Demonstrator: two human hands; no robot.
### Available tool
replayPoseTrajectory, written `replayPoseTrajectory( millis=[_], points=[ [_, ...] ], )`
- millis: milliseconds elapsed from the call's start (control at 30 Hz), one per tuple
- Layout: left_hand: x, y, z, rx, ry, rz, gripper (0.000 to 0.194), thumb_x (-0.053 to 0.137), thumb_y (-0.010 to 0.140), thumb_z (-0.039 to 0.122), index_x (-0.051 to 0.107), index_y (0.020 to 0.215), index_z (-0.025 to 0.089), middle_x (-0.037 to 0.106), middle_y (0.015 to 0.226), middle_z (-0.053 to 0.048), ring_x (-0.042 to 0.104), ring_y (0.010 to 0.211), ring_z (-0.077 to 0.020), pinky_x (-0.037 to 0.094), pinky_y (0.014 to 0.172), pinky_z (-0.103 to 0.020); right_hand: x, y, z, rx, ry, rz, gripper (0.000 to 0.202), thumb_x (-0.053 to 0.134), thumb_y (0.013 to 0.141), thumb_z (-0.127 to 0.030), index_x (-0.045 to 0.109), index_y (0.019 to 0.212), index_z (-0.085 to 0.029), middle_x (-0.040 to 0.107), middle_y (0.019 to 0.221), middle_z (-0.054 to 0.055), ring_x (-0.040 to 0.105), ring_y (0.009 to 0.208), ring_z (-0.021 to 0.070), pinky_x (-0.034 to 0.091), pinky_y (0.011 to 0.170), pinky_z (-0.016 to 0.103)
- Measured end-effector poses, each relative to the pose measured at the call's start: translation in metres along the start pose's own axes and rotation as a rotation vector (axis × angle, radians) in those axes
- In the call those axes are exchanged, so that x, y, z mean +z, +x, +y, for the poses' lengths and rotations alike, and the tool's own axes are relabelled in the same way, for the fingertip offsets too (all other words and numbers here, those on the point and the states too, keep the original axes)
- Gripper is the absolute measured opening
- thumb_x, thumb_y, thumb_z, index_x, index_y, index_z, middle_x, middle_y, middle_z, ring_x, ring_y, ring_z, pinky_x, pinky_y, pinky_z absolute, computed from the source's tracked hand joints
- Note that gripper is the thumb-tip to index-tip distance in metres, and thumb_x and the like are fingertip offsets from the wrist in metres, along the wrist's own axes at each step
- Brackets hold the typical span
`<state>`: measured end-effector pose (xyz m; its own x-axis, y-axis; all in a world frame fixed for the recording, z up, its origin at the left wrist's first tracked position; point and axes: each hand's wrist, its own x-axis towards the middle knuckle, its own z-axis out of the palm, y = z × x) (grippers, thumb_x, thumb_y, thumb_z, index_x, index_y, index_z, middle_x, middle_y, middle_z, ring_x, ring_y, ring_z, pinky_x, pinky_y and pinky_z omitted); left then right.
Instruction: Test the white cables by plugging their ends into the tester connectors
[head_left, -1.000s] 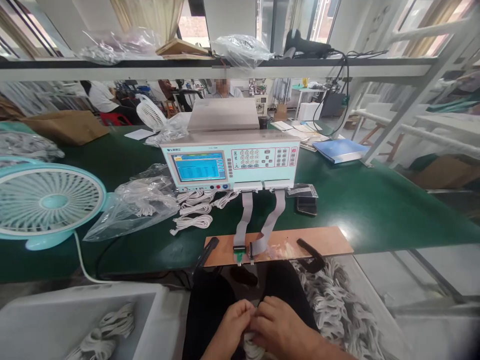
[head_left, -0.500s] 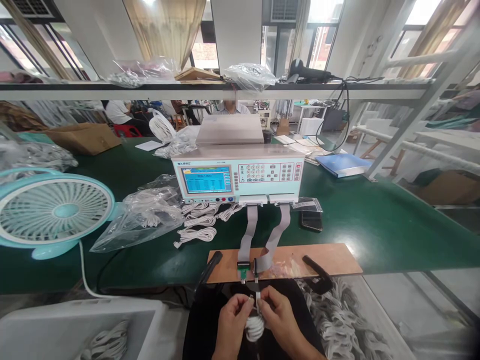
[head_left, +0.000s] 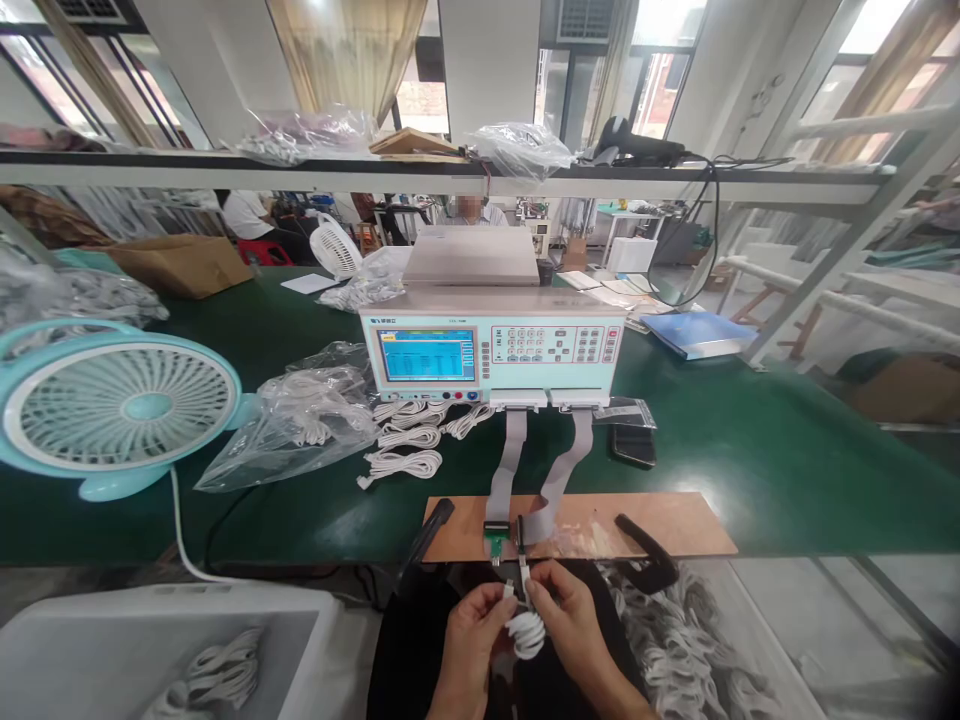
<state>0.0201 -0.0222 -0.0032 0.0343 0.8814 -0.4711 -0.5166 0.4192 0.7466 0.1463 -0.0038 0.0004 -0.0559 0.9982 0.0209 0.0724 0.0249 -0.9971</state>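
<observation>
Holding a coiled white cable [head_left: 526, 638] above your lap, you work just below the near edge of the green counter [head_left: 795, 460]. Your left hand [head_left: 474, 625] is narrowed in a pinch around a white plug [head_left: 509, 590], its tip pointing up toward a small green circuit board [head_left: 496, 542], a little apart from it. Your right hand [head_left: 568, 605] pinches a second plug [head_left: 524, 568] at a black connector [head_left: 520, 532]; whether it is seated is too small to tell.

A wooden board [head_left: 690, 522] lies along the counter's near edge, with a black clamp [head_left: 646, 552] toward its right end. Gray ribbons [head_left: 508, 465] run back to a testing machine [head_left: 555, 378] with a lit blue screen [head_left: 427, 355].

Coiled cables [head_left: 405, 465] lie in front of the machine, left of the ribbons; a phone [head_left: 634, 447] lies to their right. A pale blue fan [head_left: 146, 405] stands toward the counter's left end. Below the near edge, a white tub [head_left: 324, 612] sits left of you and a cable heap [head_left: 686, 635] lies right.
</observation>
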Motion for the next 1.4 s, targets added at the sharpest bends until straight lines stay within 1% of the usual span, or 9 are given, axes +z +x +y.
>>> replayPoseTrajectory(
  millis=[167,267,400,633,733,933,1067,1300,1400],
  points=[
    [-0.007,0.005,0.003,0.048,0.157,-0.033,0.026,0.068,0.066,0.036,0.063,0.073,0.012,0.06,0.059,0.0,0.052,0.051,-0.0104,0.041,0.048,-0.021,0.002,0.003,0.0,0.045,0.06,-0.003,0.025,0.059,0.077,-0.037,0.056,0.065,-0.015,0.05,0.06,-0.001,0.044,0.057,0.0137,0.036,0.053,0.022],
    [-0.011,0.007,0.012,0.116,0.37,-0.135,0.027,0.06,0.073,0.039,0.06,0.066,0.013,0.054,0.054,0.002,0.045,0.046,-0.0088,0.035,0.044,-0.019,0.006,0.005,-0.001,0.129,0.161,0.022,0.026,0.062,0.072,-0.037,0.054,0.061,-0.015,0.048,0.055,-0.002,0.042,0.052,0.0125,0.035,0.05,0.022],
    [-0.013,0.009,0.024,0.236,0.522,-0.238,0.029,0.053,0.079,0.033,0.056,0.057,0.014,0.048,0.056,0.002,0.043,0.053,-0.0101,0.034,0.05,-0.019,0.012,0.007,-0.005,0.264,0.305,0.078,0.027,0.068,0.064,-0.038,0.055,0.058,-0.015,0.05,0.052,-0.002,0.041,0.048,0.0118,0.034,0.048,0.022],
    [-0.007,0.01,0.02,0.389,0.506,-0.094,0.026,0.05,0.079,0.027,0.055,0.057,0.015,0.048,0.061,0.001,0.042,0.061,-0.0127,0.035,0.058,-0.022,0.015,0.006,-0.009,0.305,0.381,0.107,0.029,0.07,0.062,-0.04,0.056,0.058,-0.015,0.051,0.053,-0.002,0.043,0.049,0.0122,0.035,0.049,0.022],
    [-0.006,0.009,0.019,0.385,0.475,-0.018,0.029,0.052,0.078,0.031,0.051,0.054,0.016,0.044,0.055,0.003,0.04,0.057,-0.0116,0.034,0.056,-0.021,0.013,0.005,-0.009,0.302,0.388,0.086,0.029,0.07,0.064,-0.04,0.056,0.059,-0.015,0.05,0.053,-0.003,0.042,0.049,0.0118,0.035,0.05,0.022],
    [-0.003,0.009,0.011,0.324,0.334,0.085,0.028,0.057,0.075,0.033,0.055,0.055,0.015,0.048,0.055,0.003,0.044,0.058,-0.0117,0.036,0.056,-0.02,0.01,0.005,-0.009,0.287,0.353,0.044,0.03,0.068,0.068,-0.041,0.057,0.06,-0.015,0.051,0.055,-0.002,0.044,0.051,0.0127,0.036,0.051,0.022],
    [0.002,0.005,0.007,0.309,0.262,0.051,0.025,0.056,0.076,0.036,0.064,0.069,0.014,0.057,0.062,0.0,0.05,0.063,-0.0144,0.039,0.06,-0.022,0.009,0.006,-0.011,0.318,0.414,-0.053,0.031,0.067,0.07,-0.044,0.064,0.071,-0.014,0.059,0.062,0.001,0.052,0.057,0.0164,0.04,0.057,0.025],
    [0.008,-0.001,0.02,0.453,0.332,0.088,0.031,0.052,0.078,0.035,0.064,0.059,0.014,0.058,0.06,-0.002,0.053,0.063,-0.0158,0.039,0.063,-0.024,0.005,0.007,0.0,0.417,0.453,-0.082,0.029,0.072,0.066,-0.041,0.068,0.08,-0.015,0.064,0.068,0.003,0.056,0.062,0.0205,0.044,0.06,0.029],
    [0.005,0.0,0.018,0.467,0.328,0.109,0.033,0.052,0.079,0.035,0.059,0.055,0.014,0.052,0.055,0.001,0.047,0.057,-0.0132,0.037,0.058,-0.023,0.004,0.009,0.004,0.413,0.436,-0.077,0.028,0.074,0.065,-0.037,0.069,0.084,-0.016,0.066,0.075,0.004,0.058,0.068,0.0221,0.045,0.065,0.03]
  ],
)
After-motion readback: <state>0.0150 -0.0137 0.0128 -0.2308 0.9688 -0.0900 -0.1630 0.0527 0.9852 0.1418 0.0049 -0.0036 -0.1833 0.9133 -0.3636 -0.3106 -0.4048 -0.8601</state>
